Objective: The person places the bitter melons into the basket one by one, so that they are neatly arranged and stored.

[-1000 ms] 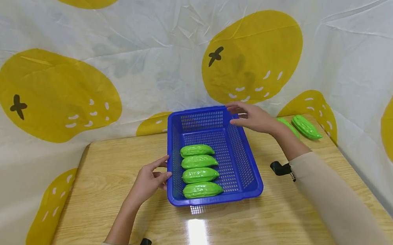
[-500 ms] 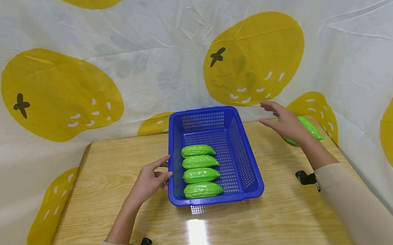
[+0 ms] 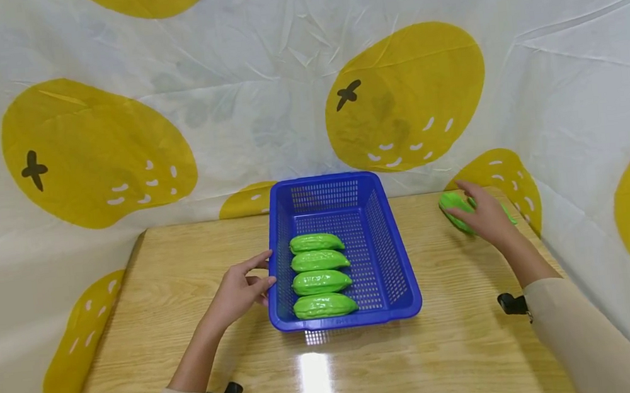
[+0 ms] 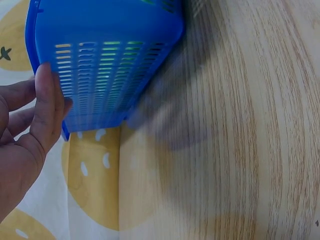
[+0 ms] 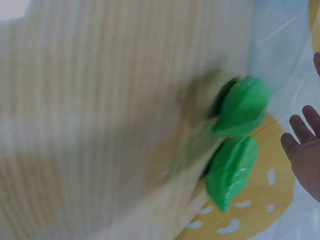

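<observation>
My left hand (image 3: 239, 291) touches the left rim of a blue plastic basket (image 3: 345, 321) with its fingertips; the fingers are extended in the head view. Inside the basket, several glossy green bitter melons (image 3: 324, 306) lie in a row along the left side. Over at the table's far right corner, my right hand (image 3: 486, 217) hovers above two more bitter melons, its fingers and thumb spread. The nearer bitter melon (image 3: 452, 205) is partly covered by that hand, and the other bitter melon (image 3: 509, 214) mostly. The right wrist view shows the fingers (image 5: 302, 129) apart from both bitter melons.
A wood-grain table (image 3: 200, 245) carries the basket. Behind and beside it hangs a white cloth (image 3: 239, 121) printed with large yellow fruit. Light glares off the tabletop in front of the basket.
My right hand has moved right, from the basket's far right corner to above the two loose bitter melons. The left hand and the basket have stayed in place.
</observation>
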Available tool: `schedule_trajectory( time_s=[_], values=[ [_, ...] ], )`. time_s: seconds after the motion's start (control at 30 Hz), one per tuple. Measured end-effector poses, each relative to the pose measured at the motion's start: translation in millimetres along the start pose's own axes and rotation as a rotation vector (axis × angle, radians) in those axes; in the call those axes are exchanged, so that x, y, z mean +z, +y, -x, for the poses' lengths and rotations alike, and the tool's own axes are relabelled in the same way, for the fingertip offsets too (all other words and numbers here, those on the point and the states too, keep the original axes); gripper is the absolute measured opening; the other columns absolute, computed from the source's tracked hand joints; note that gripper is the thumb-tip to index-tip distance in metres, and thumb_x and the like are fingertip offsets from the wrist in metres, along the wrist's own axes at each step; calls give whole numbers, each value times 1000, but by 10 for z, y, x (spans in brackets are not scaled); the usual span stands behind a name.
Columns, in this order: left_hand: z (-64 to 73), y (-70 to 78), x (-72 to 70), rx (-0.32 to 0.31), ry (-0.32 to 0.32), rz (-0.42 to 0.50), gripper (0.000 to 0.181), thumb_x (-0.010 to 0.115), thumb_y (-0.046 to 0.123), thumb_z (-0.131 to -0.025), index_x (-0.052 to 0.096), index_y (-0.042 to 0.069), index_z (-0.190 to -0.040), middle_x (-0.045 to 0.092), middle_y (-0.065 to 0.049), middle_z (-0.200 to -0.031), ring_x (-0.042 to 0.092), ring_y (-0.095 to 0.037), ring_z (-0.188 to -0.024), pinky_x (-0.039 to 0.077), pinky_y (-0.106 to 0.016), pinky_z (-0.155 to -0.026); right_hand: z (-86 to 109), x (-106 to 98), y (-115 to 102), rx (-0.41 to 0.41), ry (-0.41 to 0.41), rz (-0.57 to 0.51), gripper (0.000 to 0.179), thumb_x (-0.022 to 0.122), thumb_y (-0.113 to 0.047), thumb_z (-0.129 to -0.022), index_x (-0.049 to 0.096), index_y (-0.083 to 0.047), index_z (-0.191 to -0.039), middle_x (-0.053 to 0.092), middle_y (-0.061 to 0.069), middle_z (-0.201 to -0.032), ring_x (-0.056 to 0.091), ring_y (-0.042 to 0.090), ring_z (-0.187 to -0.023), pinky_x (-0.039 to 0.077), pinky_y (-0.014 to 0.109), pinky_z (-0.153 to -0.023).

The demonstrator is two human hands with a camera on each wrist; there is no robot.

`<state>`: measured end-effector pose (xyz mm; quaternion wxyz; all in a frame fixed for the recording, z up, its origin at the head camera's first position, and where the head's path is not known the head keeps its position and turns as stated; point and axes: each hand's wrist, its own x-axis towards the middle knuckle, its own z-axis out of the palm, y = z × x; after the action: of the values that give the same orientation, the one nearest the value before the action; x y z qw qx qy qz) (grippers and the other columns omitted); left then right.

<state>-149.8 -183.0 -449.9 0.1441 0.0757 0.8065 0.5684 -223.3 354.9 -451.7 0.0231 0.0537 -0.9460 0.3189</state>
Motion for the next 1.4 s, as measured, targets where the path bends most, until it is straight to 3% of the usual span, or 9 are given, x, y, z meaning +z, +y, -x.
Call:
schedule_trajectory(
  time_s=[0.1, 0.33, 0.63, 0.97, 1.23, 1.4],
  values=[
    [-9, 7, -5, 4, -2, 4, 60, 67, 0, -98, 47, 7, -155, 59, -22, -133, 69, -21, -65, 64, -57, -69, -2, 31, 116, 37, -24, 5, 80, 66, -26, -103, 22, 3, -162, 30, 36, -159, 32, 59, -142, 34, 76, -111],
    [-19, 19, -8, -9, 5, 2, 60, 68, 1, -98, 48, 8, -154, 59, -22, -133, 69, -20, -66, 66, -47, -65, -31, 129, 332, 97, -77, 37, 85, 64, -32, -104, 14, 2, -164, 26, 38, -160, 29, 59, -143, 34, 76, -111],
    [-33, 13, -26, 9, 3, 5, 60, 67, 0, -98, 48, 6, -154, 60, -24, -131, 70, -20, -66, 64, -56, -68, -93, 214, 426, 103, -51, 70, 84, 68, -23, -101, 17, 9, -160, 28, 41, -156, 33, 60, -139, 36, 75, -108],
    [-38, 1, -23, 23, -17, 28, 60, 67, 0, -98, 47, 4, -154, 59, -27, -132, 71, -19, -69, 66, -46, -63, -100, 235, 462, 126, -56, 75, 86, 70, -18, -99, 16, 11, -160, 27, 41, -157, 29, 61, -142, 31, 75, -113],
    [-12, -7, -16, 22, -17, 18, 60, 67, 0, -98, 47, 4, -154, 59, -27, -132, 71, -20, -68, 65, -49, -65, -71, 312, 531, 103, -34, 84, 84, 70, -14, -98, 17, 11, -159, 27, 42, -156, 28, 62, -141, 30, 76, -114],
    [-6, 2, -17, 17, -11, 14, 60, 67, 0, -98, 47, 4, -154, 59, -26, -132, 71, -19, -68, 66, -45, -63, -70, 363, 548, 62, 10, 76, 80, 70, -6, -96, 21, 14, -156, 31, 43, -153, 32, 63, -139, 31, 75, -113]
  ],
)
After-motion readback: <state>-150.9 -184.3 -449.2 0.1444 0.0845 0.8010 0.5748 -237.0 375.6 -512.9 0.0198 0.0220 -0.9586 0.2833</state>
